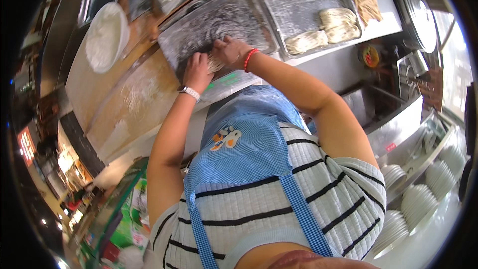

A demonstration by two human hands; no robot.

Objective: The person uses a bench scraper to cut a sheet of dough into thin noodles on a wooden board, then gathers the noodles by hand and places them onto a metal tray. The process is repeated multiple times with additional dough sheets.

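My left hand [198, 71] and my right hand [231, 52] are close together over the near edge of a floured metal tray [220, 15]. Between them lies a small bundle of pale noodles [214, 64], with the fingers of both hands curled on it; the fingertips are partly hidden. To the right, a second metal tray [295, 7] holds two bundles of floured noodles, a larger one [339, 25] and a flatter one [307, 42]. Loose noodle scraps [139, 91] lie on the floured wooden board [112, 108] at the left.
A white tub of flour [106, 39] stands at the board's far left. A brown cloth [365, 0] lies beyond the right tray. Further right are a large pot with a metal lid [418, 11], a small bowl [369, 55] and, lower down, stacks of white dishes [419, 207].
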